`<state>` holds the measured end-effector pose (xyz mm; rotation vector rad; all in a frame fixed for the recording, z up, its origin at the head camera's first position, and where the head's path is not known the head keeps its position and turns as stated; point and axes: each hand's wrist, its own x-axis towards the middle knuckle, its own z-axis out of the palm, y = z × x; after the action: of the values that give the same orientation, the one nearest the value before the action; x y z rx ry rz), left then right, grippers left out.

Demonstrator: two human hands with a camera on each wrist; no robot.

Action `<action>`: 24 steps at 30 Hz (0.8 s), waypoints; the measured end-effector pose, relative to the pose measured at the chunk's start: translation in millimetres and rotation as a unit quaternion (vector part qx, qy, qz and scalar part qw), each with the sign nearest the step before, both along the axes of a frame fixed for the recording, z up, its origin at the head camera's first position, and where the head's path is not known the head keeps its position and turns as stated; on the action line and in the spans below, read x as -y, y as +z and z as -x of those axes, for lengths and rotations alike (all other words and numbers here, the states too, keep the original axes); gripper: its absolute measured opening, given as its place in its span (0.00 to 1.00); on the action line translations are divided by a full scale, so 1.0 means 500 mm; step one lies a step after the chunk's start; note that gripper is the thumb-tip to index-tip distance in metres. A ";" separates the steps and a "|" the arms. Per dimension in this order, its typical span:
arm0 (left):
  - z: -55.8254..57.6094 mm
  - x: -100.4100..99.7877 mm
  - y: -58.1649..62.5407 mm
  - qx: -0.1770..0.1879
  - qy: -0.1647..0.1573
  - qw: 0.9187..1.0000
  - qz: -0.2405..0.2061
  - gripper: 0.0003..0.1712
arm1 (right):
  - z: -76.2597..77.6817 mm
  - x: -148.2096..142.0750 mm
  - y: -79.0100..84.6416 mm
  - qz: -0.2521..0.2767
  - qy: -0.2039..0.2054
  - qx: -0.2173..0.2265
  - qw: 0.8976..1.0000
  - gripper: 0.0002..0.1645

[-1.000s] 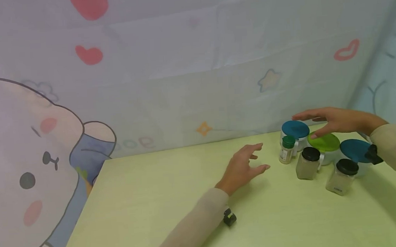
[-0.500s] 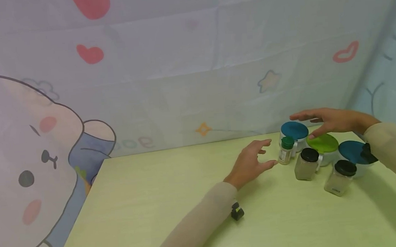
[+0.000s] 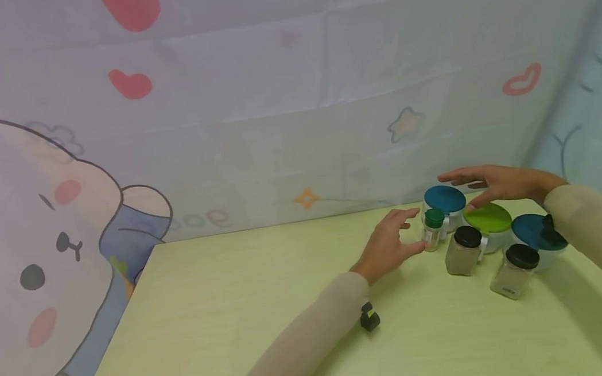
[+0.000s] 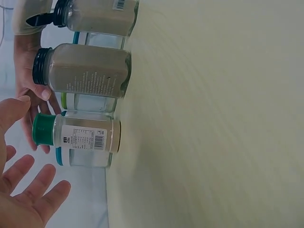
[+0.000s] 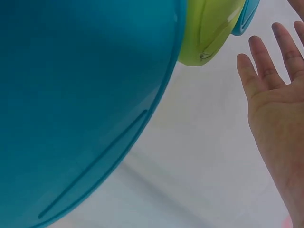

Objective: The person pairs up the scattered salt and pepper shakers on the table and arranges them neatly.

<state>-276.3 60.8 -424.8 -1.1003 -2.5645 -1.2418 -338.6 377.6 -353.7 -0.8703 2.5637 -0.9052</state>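
Note:
My left hand [image 3: 387,246] is beside a small spice shaker [image 3: 431,237] with a green cap, thumb and fingers spread apart. In the left wrist view, the thumb lies near the green cap [image 4: 43,129], and nothing is held. My right hand [image 3: 502,184] hovers with fingers extended above a blue-lidded container [image 3: 444,200] and a green-lidded container [image 3: 488,219]. The right wrist view has its palm [image 5: 275,114] facing the camera, holding nothing. Two black-capped seasoning jars [image 3: 460,259] stand upright in front of the containers.
Another blue-lidded container [image 3: 536,232] stands at the right, under my right sleeve [image 3: 587,222]. The second black-capped jar [image 3: 511,281] is in front of it. A printed curtain [image 3: 256,127] hangs behind the pale yellow table [image 3: 225,307].
My left hand has moved right, up to the green-capped shaker, its fingers still spread. My right hand stays above the lids, with little movement.

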 end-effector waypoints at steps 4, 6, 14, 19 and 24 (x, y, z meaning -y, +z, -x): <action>0.005 -0.009 -0.002 0.015 0.003 1.000 -0.018 0.39 | 0.012 0.002 -0.004 0.003 0.003 0.016 1.000 0.48; 0.007 -0.013 -0.004 0.029 0.004 0.999 -0.029 0.38 | 0.017 0.003 -0.005 0.006 0.008 0.026 1.000 0.49; 0.017 -0.028 -0.014 0.072 0.004 0.995 -0.072 0.36 | 0.032 0.011 -0.007 0.008 0.014 0.059 0.998 0.51; 0.021 -0.044 -0.018 0.079 0.009 0.993 -0.086 0.37 | 0.039 0.011 -0.014 0.005 0.002 0.068 0.998 0.52; 0.020 -0.057 -0.018 0.071 0.006 0.993 -0.096 0.36 | 0.046 0.013 -0.022 0.006 -0.002 0.077 0.997 0.53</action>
<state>-286.5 89.5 -434.0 -0.9902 -2.4773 -1.5801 -361.4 371.0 -364.8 -0.7669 2.4315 -0.9499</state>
